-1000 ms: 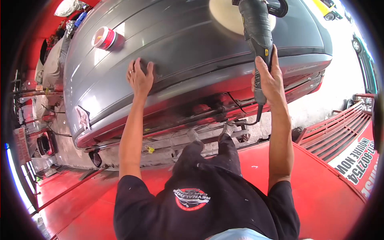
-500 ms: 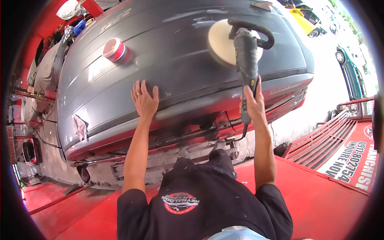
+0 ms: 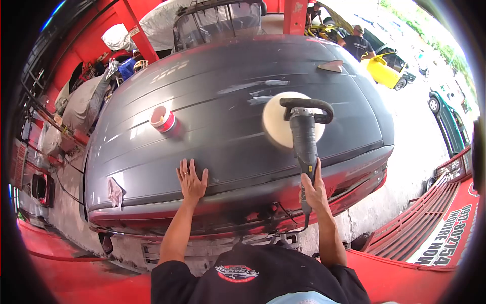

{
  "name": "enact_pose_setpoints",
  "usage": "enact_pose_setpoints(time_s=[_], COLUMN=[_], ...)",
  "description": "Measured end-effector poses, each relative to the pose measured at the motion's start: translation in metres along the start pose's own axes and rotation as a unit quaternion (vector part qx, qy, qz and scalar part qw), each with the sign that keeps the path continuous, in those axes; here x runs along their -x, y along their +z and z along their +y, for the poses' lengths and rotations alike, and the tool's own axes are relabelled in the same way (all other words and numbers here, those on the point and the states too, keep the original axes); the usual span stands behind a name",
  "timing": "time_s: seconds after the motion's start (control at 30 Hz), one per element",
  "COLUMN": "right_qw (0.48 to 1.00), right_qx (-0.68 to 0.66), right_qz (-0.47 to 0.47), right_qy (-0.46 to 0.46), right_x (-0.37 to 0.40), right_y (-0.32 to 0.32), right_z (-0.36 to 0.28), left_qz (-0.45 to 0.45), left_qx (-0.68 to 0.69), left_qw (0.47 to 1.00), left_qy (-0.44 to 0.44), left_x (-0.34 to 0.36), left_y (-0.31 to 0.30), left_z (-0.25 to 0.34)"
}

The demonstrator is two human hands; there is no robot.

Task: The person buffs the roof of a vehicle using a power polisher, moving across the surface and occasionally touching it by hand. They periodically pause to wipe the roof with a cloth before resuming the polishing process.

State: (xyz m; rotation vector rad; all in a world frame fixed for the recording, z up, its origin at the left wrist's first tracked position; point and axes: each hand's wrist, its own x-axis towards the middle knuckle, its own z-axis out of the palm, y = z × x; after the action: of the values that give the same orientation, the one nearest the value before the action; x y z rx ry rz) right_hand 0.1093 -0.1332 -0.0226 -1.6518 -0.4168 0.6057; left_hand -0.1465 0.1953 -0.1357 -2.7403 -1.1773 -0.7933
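My right hand [image 3: 315, 191] is wrapped round the handle of a black polisher [image 3: 304, 134]. Its round cream pad [image 3: 276, 121] lies against the grey car roof [image 3: 223, 137]; a black loop handle sits over the pad. Flat on the roof near its edge rests my left hand [image 3: 192, 180], fingers spread, with a ring on one finger. Beyond that hand stands a red and white tub [image 3: 163, 119], open at the top. Whitish smears [image 3: 260, 88] mark the roof just past the pad. A crumpled pinkish cloth [image 3: 115, 192] lies at the roof's left edge.
A fin-shaped antenna [image 3: 331, 66] rises from the roof's far right. A red slatted bench [image 3: 400, 223] and lettered sign [image 3: 445, 235] stand at right. Another person [image 3: 358, 44] is near a yellow car door [image 3: 382, 68]. The polisher's cord [image 3: 305, 223] hangs beside the car.
My view has tilted up, so the roof and both hands appear lower and more background shows. The polisher stays in my right hand; my left hand remains on the roof.
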Motion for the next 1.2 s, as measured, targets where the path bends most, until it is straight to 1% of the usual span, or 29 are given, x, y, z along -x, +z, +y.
enact_pose_setpoints(time_s=[0.1, 0.13, 0.17, 0.2, 0.23, 0.3, 0.33, 0.37, 0.4, 0.43, 0.5, 0.53, 0.6, 0.67, 0.73, 0.77, 0.8, 0.83, 0.87, 0.9, 0.93, 0.97, 1.0, 1.03, 1.07, 1.1, 1.13, 1.17, 1.2], right_qw=[0.999, 0.999, 0.999, 0.998, 0.998, 0.993, 0.994, 0.989, 0.983, 0.983, 0.975, 0.976, 0.969, 0.973, 0.98, 0.981, 0.985, 0.988, 0.988, 0.995, 0.998, 0.998, 0.996, 0.988, 0.987, 0.991, 0.994, 0.994, 0.993], right_qx=[-0.039, -0.044, -0.034, -0.021, -0.018, 0.009, 0.009, 0.047, 0.085, 0.083, 0.068, 0.061, 0.082, 0.074, 0.087, 0.085, 0.067, 0.051, 0.052, 0.023, -0.004, 0.002, 0.029, 0.056, 0.06, 0.046, 0.032, 0.028, 0.024], right_qz=[-0.031, -0.019, -0.04, -0.063, -0.054, -0.115, -0.113, -0.137, -0.16, -0.16, -0.21, -0.208, -0.233, -0.217, -0.176, -0.172, -0.157, -0.144, -0.146, -0.102, -0.058, -0.059, -0.004, 0.049, 0.044, 0.064, 0.082, 0.094, 0.104], right_qy=[0.015, 0.009, 0.013, 0.019, 0.018, 0.006, 0.005, -0.005, -0.017, -0.017, 0.0, 0.001, -0.013, -0.028, -0.034, -0.036, -0.009, 0.019, 0.022, 0.003, -0.021, -0.026, -0.082, -0.138, -0.143, -0.104, -0.064, -0.056, -0.048], right_x=[0.004, 0.005, 0.005, 0.006, 0.006, -0.004, -0.004, -0.004, -0.007, -0.007, -0.006, -0.006, -0.01, -0.014, -0.021, -0.025, -0.025, -0.027, -0.03, -0.035, -0.041, -0.051, -0.065, -0.075, -0.077, -0.075, -0.076, -0.077, -0.078], right_y=[0.015, 0.021, 0.026, 0.029, 0.032, 0.042, 0.048, 0.053, 0.056, 0.058, 0.055, 0.05, 0.038, 0.022, 0.005, -0.007, -0.022, -0.036, -0.047, -0.058, -0.07, -0.081, -0.089, -0.096, -0.104, -0.112, -0.119, -0.126, -0.131], right_z=[-0.006, -0.011, -0.017, -0.021, -0.019, -0.01, -0.012, -0.013, -0.014, -0.018, -0.024, -0.023, -0.021, -0.012, -0.011, -0.012, -0.014, -0.014, -0.008, -0.002, 0.003, 0.014, 0.03, 0.04, 0.037, 0.026, 0.02, 0.023, 0.026], left_qz=[0.011, 0.015, 0.02, 0.021, 0.019, 0.029, 0.029, 0.03, 0.031, 0.031, -0.015, -0.02, 0.021, 0.023, 0.035, 0.024, -0.007, -0.011, -0.033, -0.052, -0.076, -0.177, -0.184, -0.202, -0.2, -0.205, -0.132, -0.146, -0.15], left_qx=[0.018, 0.037, 0.045, 0.166, 0.282, 0.373, 0.375, 0.54, 0.682, 0.681, 0.64, 0.637, 0.67, 0.67, 0.723, 0.72, 0.74, 0.727, 0.725, 0.731, 0.746, 0.708, 0.666, 0.65, 0.71, 0.743, 0.788, 0.793, 0.773], left_qw=[1.0, 0.999, 0.999, 0.986, 0.959, 0.927, 0.927, 0.838, 0.713, 0.715, 0.75, 0.753, 0.714, 0.718, 0.663, 0.673, 0.648, 0.666, 0.674, 0.668, 0.652, 0.678, 0.721, 0.727, 0.671, 0.634, 0.601, 0.591, 0.615], left_qy=[0.003, 0.001, 0.014, 0.01, 0.001, 0.003, 0.004, -0.08, -0.159, -0.157, -0.167, -0.164, -0.203, -0.189, -0.192, -0.17, -0.18, -0.165, -0.137, -0.13, -0.107, -0.087, -0.041, -0.092, -0.077, -0.064, -0.015, -0.029, -0.042], left_x=[0.0, -0.009, -0.024, -0.044, -0.062, -0.109, -0.133, -0.155, -0.165, -0.168, -0.172, -0.171, -0.173, -0.178, -0.19, -0.199, -0.209, -0.207, -0.211, -0.219, -0.224, -0.236, -0.239, -0.241, -0.247, -0.251, -0.251, -0.251, -0.246], left_y=[0.007, 0.004, 0.005, -0.009, -0.024, -0.047, -0.038, -0.023, -0.013, -0.01, -0.007, -0.006, -0.009, -0.011, 0.008, 0.026, 0.041, 0.019, 0.026, 0.045, 0.041, 0.06, 0.052, 0.032, 0.049, 0.062, 0.08, 0.08, 0.063], left_z=[-0.004, 0.003, 0.014, 0.04, 0.067, 0.114, 0.125, 0.136, 0.145, 0.147, 0.148, 0.152, 0.168, 0.197, 0.222, 0.232, 0.249, 0.29, 0.314, 0.334, 0.359, 0.373, 0.395, 0.419, 0.435, 0.451, 0.469, 0.485, 0.495])
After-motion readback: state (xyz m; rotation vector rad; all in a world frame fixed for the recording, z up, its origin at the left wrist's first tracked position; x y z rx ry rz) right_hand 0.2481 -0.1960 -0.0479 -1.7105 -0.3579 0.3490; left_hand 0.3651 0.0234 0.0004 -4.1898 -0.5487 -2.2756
